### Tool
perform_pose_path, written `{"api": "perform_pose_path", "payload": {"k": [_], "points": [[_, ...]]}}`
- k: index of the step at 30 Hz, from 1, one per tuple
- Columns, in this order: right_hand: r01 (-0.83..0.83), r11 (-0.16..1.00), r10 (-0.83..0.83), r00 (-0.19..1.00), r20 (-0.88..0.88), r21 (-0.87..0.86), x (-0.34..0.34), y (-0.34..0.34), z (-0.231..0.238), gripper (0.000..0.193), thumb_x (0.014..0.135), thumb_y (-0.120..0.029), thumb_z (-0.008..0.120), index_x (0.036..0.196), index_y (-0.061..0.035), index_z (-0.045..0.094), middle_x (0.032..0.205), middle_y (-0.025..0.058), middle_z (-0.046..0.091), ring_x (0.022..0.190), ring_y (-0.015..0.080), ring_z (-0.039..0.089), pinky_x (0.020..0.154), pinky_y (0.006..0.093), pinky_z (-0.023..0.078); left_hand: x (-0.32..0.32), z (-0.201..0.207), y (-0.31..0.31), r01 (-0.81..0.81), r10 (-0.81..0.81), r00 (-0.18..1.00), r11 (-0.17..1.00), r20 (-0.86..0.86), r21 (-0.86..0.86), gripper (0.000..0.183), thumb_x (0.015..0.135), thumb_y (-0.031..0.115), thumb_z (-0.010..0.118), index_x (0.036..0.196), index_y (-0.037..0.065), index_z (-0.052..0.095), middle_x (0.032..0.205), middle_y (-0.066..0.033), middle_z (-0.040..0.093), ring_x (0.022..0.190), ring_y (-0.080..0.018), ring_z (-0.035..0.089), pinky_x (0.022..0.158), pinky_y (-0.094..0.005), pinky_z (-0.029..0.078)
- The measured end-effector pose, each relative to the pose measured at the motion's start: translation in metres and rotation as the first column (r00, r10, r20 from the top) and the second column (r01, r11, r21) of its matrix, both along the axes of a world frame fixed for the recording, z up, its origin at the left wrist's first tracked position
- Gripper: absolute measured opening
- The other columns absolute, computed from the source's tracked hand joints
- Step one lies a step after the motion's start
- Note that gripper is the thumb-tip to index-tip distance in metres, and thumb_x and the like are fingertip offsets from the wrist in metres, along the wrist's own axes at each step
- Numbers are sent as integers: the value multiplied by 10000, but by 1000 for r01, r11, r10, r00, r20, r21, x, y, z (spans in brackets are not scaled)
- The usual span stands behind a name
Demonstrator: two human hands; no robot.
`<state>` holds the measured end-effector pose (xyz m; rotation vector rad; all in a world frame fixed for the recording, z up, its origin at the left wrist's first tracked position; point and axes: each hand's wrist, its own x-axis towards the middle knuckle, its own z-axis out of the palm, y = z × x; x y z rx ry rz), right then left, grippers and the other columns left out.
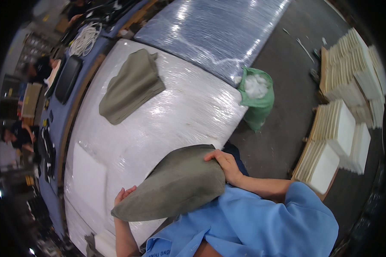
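Observation:
A plump grey-green cushion [171, 184] is held in front of my body, tilted, with its pointed end toward the left. My left hand [123, 196] grips that left end from behind, and its palm is hidden by the cushion. At the upper right end, my right hand [226, 166] is closed on the edge, fingers lying over the fabric. Farther off, a grey-green fabric piece [133, 88] lies flat and folded on the plastic-wrapped white table surface [188, 103].
A green sack [261, 111] of white filling stands at the table's right corner. Behind is a blue plastic-wrapped stack [210, 34]. White foam panels [347, 73] are piled at right. A blue bench [88, 64] with dark parts runs along the left, people beyond it.

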<state>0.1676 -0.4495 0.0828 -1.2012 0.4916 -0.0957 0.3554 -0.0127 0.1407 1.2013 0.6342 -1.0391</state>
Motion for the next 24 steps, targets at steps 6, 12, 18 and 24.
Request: {"api": "perform_pose_path", "payload": {"k": [6,12,18,24], "points": [[369,881,-415,903,-111,-295,-33,17,-48,201,1014,-208,621,1105,-50,705,1006,69,692,899,149,643,821,289,505,79,5,-44,880,-856,437,344,-276,327,666,970,454,683,1500,93,504,1419,-119,593,1084,-214,655,950,-370,533],[324,907,-410,827,-384,-269,-78,37,-151,388,860,-112,710,1238,-89,627,989,72,703,934,196,687,867,332,542,112,-71,-202,648,-844,-535,-447,-49,617,820,914,476,733,1557,78,417,1556,-204,472,1438,-338,456,1144,-424,414],[476,858,-504,708,-494,-193,-50,73,-183,386,888,-230,769,1210,-71,627,965,94,699,864,220,674,818,367,533,4,-163,-346,736,-831,-465,-171,305,655,557,920,314,671,1423,96,575,1362,-243,630,1256,-387,612,1047,-434,488],[681,729,-546,637,-545,66,-55,78,-180,178,1048,-224,589,1105,-73,663,866,1,626,709,99,536,612,293,436,-54,-198,-362,537,-793,-492,49,360,842,227,972,233,598,1055,64,725,968,-235,718,940,-439,680,827,-524,526]]}}
